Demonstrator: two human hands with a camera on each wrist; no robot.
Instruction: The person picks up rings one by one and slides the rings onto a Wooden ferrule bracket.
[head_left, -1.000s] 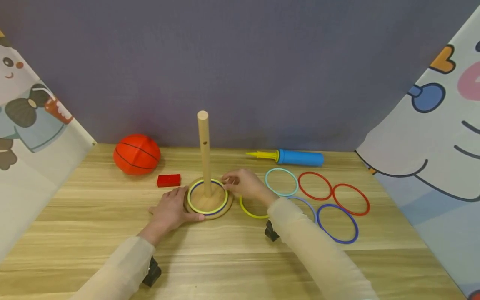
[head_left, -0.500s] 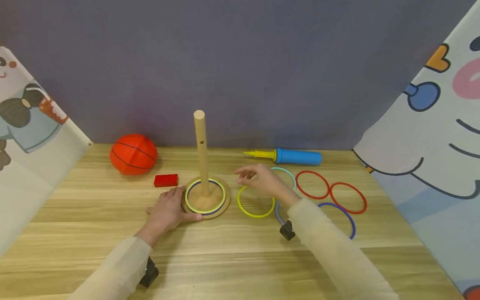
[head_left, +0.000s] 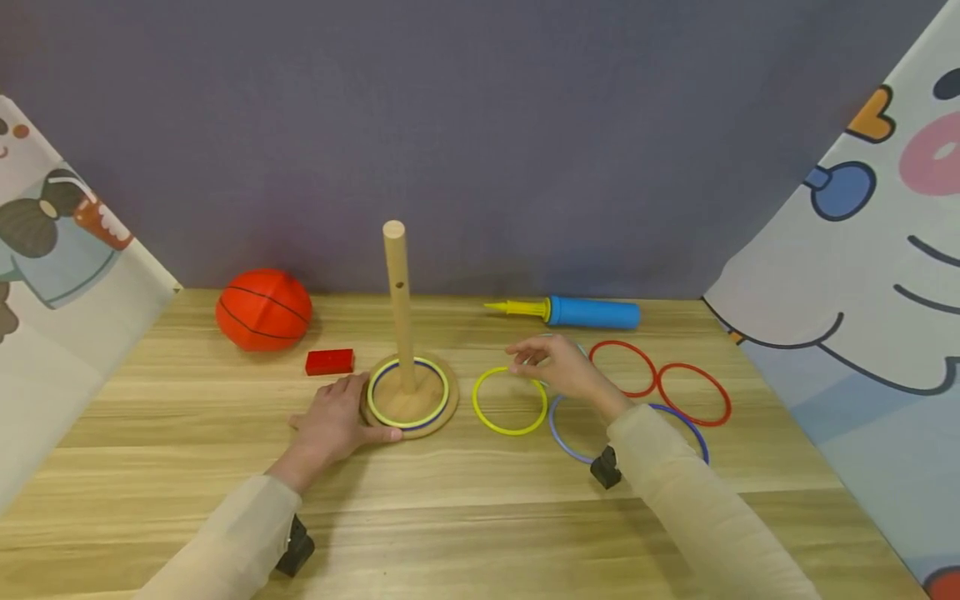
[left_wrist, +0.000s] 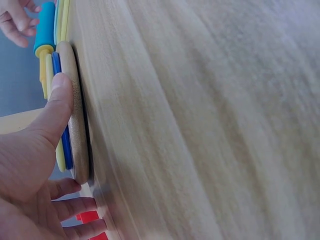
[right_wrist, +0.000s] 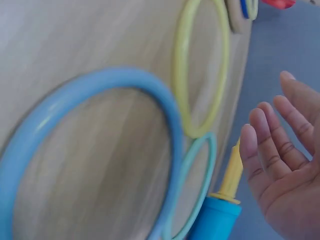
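A wooden ring toss stand (head_left: 400,308) with an upright post sits left of centre. Around the post, a pale yellow ring (head_left: 371,396) and a blue ring (head_left: 426,424) lie on its round base. My left hand (head_left: 330,425) holds the base from the left, thumb along the near rim, fingers at its far side. My right hand (head_left: 562,367) hovers with loosely bent fingers, holding nothing, above the flat rings. Nearest to it are a yellow ring (head_left: 510,432), a light blue ring (head_left: 555,429) and a mint ring (right_wrist: 214,155), partly hidden in the head view.
Farther right lie two red rings (head_left: 624,342) and a dark blue ring (head_left: 701,437), partly behind the right sleeve. At the back is a blue and yellow hand pump (head_left: 592,312). A red ball (head_left: 264,310) and a red block (head_left: 330,362) stand left of the stand.
My right hand has moved right, from the stand's rings to over the loose rings. My left hand has stayed at the base. The view has shifted slightly.
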